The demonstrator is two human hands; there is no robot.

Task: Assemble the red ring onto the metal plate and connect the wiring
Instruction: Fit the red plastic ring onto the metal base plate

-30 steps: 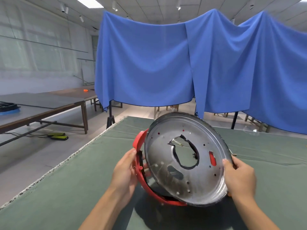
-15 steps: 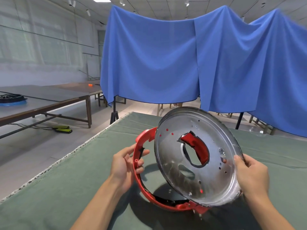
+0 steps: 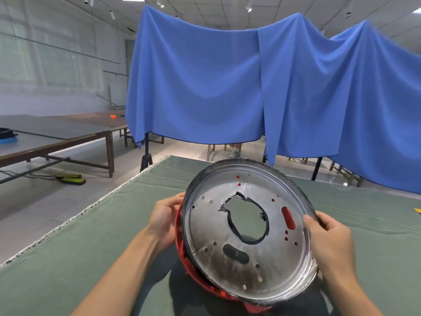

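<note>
Two hands on the work and I'm watching through the head view: the metal plate (image 3: 247, 226) is held up off the tabletop (image 3: 68, 265), tilted so its dished face looks back toward the camera. My left hand (image 3: 165, 221) is curled around the plate's left edge, fingers closed on the rim where the red ring (image 3: 180, 245) sits just behind it. My right hand (image 3: 330, 238) is pinched shut on the plate's right rim, thumb on the near face, fingers wrapped behind.

Now the ring: it rides directly behind the plate, touching it along the left and lower edge, a red arc showing from the left side round to the bottom. Red also shows through the oblong slot (image 3: 288, 218) on the right of the plate and through several small holes, so the ring lies right up against the back there. Whether it is fully seated, I cannot tell.

As a dish, the plate holds nothing loose. Its middle carries a big ragged cutout (image 3: 247, 218) with a dark edge, and green tabletop shows through it. A small dark connector (image 3: 261, 215) sits at the cutout's right edge; wiring details are too small to read.

Beyond the far edge hangs a blue cloth (image 3: 227, 87).
</note>
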